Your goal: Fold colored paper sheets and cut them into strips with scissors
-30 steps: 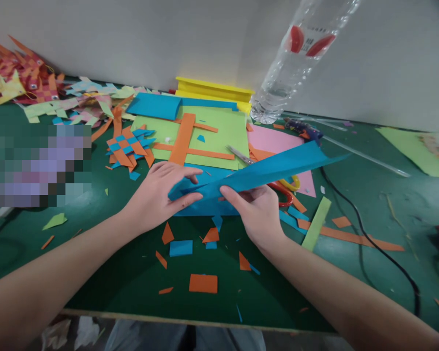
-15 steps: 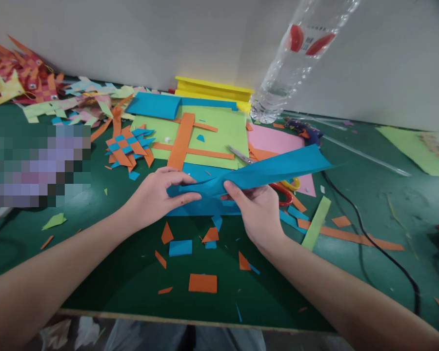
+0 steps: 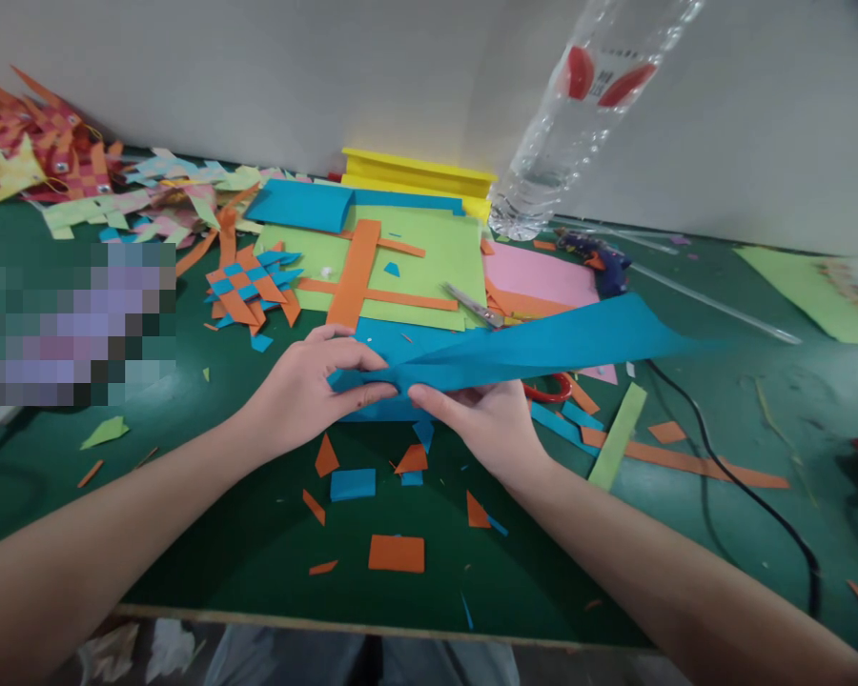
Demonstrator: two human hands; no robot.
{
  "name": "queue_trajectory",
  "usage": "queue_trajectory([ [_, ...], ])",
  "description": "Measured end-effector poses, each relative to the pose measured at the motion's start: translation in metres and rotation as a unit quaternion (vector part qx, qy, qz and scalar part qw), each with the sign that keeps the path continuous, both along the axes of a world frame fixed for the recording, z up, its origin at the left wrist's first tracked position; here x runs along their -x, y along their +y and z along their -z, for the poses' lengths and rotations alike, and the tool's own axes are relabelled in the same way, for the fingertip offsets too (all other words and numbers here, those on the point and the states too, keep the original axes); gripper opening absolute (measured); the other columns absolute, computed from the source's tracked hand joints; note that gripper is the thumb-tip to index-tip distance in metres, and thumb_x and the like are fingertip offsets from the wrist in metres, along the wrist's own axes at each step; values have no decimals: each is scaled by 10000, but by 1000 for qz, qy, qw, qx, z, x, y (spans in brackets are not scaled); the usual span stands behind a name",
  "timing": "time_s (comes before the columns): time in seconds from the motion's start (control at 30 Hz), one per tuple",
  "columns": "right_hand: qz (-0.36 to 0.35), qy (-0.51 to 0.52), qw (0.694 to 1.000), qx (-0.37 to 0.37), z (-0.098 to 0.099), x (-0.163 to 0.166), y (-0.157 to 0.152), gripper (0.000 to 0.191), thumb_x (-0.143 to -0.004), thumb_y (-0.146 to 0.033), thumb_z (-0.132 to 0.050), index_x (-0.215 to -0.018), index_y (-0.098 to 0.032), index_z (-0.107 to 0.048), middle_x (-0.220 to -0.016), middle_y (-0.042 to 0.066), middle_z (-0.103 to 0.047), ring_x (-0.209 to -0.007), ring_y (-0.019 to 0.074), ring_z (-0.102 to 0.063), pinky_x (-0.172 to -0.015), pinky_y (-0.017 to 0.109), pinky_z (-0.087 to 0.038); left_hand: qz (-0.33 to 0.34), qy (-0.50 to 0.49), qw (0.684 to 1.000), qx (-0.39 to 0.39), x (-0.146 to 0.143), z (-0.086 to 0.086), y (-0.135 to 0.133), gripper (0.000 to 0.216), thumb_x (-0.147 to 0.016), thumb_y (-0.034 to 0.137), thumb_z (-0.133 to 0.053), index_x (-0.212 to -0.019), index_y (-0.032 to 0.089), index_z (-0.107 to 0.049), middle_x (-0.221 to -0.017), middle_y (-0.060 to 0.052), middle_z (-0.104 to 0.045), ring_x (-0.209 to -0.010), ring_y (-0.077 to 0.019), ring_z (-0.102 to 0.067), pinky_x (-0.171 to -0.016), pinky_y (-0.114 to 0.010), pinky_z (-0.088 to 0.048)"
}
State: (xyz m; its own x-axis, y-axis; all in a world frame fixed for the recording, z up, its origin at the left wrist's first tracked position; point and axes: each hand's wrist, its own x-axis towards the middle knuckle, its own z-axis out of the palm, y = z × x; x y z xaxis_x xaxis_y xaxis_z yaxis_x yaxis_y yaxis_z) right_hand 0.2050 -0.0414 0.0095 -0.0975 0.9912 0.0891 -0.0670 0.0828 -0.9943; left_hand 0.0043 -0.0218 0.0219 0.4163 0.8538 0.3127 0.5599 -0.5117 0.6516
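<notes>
A long blue paper strip (image 3: pixel 543 343) is held above the table between my two hands, its free end reaching out to the right. My left hand (image 3: pixel 315 381) pinches the strip's left end between thumb and fingers. Close beside it, my right hand (image 3: pixel 490 424) grips the strip from below, thumb in front and fingers mostly hidden behind the paper. Beneath them lie a flat blue sheet (image 3: pixel 393 333) and a green sheet (image 3: pixel 429 248). Scissors (image 3: pixel 476 307) with red and yellow handles rest partly under the strip.
A woven orange and blue paper piece (image 3: pixel 247 284) lies at the left. Behind the sheets stand a folded yellow paper (image 3: pixel 415 173) and a clear plastic bottle (image 3: pixel 572 124). Paper scraps (image 3: pixel 397 553) dot the front of the green table. A black cable (image 3: pixel 715 429) runs along the right.
My right hand has slid left along the blue strip, closer to my left hand. The strip's free end has swung lower and farther right, covering more of the scissors.
</notes>
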Motion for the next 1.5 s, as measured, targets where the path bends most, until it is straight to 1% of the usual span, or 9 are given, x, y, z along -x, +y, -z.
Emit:
queue_trajectory([
  [0.1,7,-39,999,9,1,-2,0,175,-682,-359,-805,-788,-261,-706,-860,18,-773,-866,247,-737,-802,436,-632,3,4,1000,-7,0,0,0,327,-865,548,-611,-804,238,-696,-779,-10,-705,-977,-242,-628,-881,-384,-512],
  [0.23,23,-70,997,10,0,-4,0,180,-691,-390,-802,-721,-246,-698,-718,18,-747,-774,250,-738,-754,449,-637,4,15,1000,4,0,-1,1,374,-869,584,-584,-791,239,-705,-760,-17,-703,-973,-246,-637,-820,-347,-521],
  [0.37,7,-50,999,17,-1,-4,0,161,-707,-369,-796,-763,-244,-712,-825,21,-775,-723,232,-744,-722,432,-649,2,16,1000,26,0,-2,2,383,-865,594,-584,-783,243,-714,-750,-15,-702,-950,-243,-648,-776,-327,-517],
  [0.47,5,-39,999,15,0,-3,0,151,-711,-342,-795,-799,-248,-717,-871,16,-783,-711,224,-747,-720,420,-653,-6,16,999,41,-1,-2,3,372,-855,588,-601,-787,243,-722,-795,-20,-716,-925,-239,-657,-756,-324,-513],
  [0.83,0,-19,999,34,3,-3,0,209,-703,-349,-802,-874,-264,-715,-858,-1,-784,-719,232,-754,-731,429,-662,-9,5,999,53,0,-1,3,373,-840,587,-612,-739,243,-713,-739,-18,-696,-928,-241,-659,-761,-339,-531],
  [1.1,20,-34,999,35,-1,-1,-1,179,-682,-346,-808,-795,-247,-711,-844,12,-783,-696,234,-750,-713,427,-661,-5,1,999,54,0,1,4,401,-849,598,-598,-734,233,-717,-709,-20,-677,-878,-229,-653,-782,-369,-551],
  [1.27,20,-34,999,33,-2,-2,-1,188,-686,-332,-806,-826,-249,-712,-853,5,-783,-696,224,-749,-692,405,-664,-1,7,999,48,0,2,4,399,-860,589,-587,-728,233,-710,-686,-19,-670,-883,-235,-644,-799,-387,-549],
  [1.4,26,-38,998,31,0,-1,0,200,-671,-358,-814,-801,-245,-711,-835,9,-783,-677,224,-745,-680,399,-663,-2,-2,998,55,-1,1,3,359,-857,548,-606,-719,230,-700,-708,-22,-674,-865,-227,-644,-791,-366,-538],
  [1.5,26,-33,998,41,1,-1,0,202,-668,-379,-814,-773,-242,-709,-795,12,-778,-643,222,-740,-644,393,-664,3,-10,998,58,-1,-1,3,336,-859,508,-614,-706,218,-685,-722,-18,-671,-802,-202,-644,-735,-327,-527],
])
